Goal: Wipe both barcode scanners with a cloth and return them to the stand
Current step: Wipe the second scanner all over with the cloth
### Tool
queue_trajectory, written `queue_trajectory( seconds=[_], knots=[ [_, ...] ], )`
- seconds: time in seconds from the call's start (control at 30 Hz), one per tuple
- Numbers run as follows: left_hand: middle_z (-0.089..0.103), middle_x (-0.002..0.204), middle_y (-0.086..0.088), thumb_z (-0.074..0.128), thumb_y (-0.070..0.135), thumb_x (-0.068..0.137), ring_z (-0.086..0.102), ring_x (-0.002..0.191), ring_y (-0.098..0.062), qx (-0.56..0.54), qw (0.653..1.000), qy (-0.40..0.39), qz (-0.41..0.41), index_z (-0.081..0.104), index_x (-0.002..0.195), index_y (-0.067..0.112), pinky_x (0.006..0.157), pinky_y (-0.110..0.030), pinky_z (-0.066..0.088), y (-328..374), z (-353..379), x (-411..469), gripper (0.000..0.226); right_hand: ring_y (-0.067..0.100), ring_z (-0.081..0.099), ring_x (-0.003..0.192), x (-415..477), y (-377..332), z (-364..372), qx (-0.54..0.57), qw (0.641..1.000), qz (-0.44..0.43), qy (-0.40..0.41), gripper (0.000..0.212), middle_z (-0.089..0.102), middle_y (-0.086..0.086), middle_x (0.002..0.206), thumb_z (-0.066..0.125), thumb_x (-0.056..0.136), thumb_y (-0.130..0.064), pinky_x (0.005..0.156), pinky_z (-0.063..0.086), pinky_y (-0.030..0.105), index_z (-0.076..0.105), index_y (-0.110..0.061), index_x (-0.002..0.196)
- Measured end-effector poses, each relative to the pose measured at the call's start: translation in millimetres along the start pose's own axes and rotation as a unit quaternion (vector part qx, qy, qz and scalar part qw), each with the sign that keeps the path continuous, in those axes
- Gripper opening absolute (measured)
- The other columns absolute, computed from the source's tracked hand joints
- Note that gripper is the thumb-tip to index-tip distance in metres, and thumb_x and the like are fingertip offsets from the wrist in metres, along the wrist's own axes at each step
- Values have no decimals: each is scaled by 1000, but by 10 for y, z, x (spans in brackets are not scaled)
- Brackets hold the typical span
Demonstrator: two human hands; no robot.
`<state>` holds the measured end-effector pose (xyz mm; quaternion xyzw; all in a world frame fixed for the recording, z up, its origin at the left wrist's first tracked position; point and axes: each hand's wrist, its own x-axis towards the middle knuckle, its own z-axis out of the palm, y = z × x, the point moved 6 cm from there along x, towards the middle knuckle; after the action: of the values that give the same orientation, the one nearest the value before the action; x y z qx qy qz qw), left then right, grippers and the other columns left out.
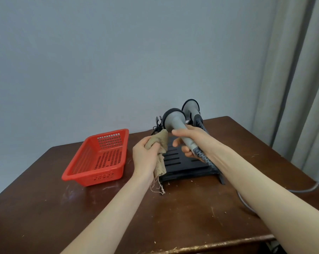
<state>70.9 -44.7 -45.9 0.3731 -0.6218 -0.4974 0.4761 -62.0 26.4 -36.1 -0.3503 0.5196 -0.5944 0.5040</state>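
Right hand [187, 142] grips scanner [175, 123] above stand [184, 165], left hand [147, 154] bunches cloth [161, 143]; trailing cable [203, 156] may snag stand

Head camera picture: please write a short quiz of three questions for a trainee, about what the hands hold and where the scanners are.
1. True or false: the left hand grips the cloth.
2. Fill in the missing word: the right hand holds the grey scanner by its ____.
3. Where is the other scanner? A: in the left hand. B: at the back of the stand. C: under the cloth.

Key: 1 true; 2 handle; 3 B.
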Motion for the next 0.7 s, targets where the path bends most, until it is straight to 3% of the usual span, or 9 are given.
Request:
queue_trajectory(
  seconds=[0.1,0.2,0.33,0.43,0.5,0.6,0.7],
  knots=[
    [65,72,-5,50,-5,83,58,62,-16,-37,999,-7,-29,69,84,12,53,-25,50,-19,70,-54,26,8,44,37,3,-11,-22,100,995,15,10,17,63,7,77,59,91,-16,33,37,17,52,-5,102],
    [64,71,-7,49,-5,82,60,62,-17,-44,999,-10,-29,69,86,10,56,-27,53,16,114,-37,25,9,52,45,-11,-5,-60,243,968,55,4,25,68,8,81,55,90,-19,38,46,16,56,2,104],
    [66,77,-6,51,-3,82,63,59,-13,-21,998,18,49,70,89,15,56,-27,55,226,99,9,27,14,53,63,-15,-46,-87,253,965,64,-22,47,72,12,105,54,79,-23,51,47,21,55,1,119],
    [57,95,2,52,-2,82,60,59,-5,42,986,54,152,71,95,18,55,-13,49,500,96,24,30,14,52,62,5,-41,-130,280,957,76,-24,49,69,12,93,57,72,-24,45,47,20,57,3,113],
    [52,97,6,55,1,82,56,69,-1,86,970,60,219,71,99,18,63,-8,46,663,148,25,29,13,53,60,16,-14,-135,294,952,87,-13,43,61,9,82,61,73,-26,42,48,20,58,2,104],
    [48,99,6,60,8,83,51,81,0,182,941,3,284,69,109,17,74,-5,42,728,373,0,29,15,57,58,31,-2,-150,272,960,62,19,35,61,9,75,63,85,-33,44,49,22,60,-1,100],
    [50,101,7,63,7,82,51,91,-3,199,932,-40,300,66,116,18,78,-3,38,695,522,-99,36,15,54,57,44,-17,-191,230,972,18,45,30,60,4,69,63,88,-40,55,44,25,65,-10,86]
  ],
)
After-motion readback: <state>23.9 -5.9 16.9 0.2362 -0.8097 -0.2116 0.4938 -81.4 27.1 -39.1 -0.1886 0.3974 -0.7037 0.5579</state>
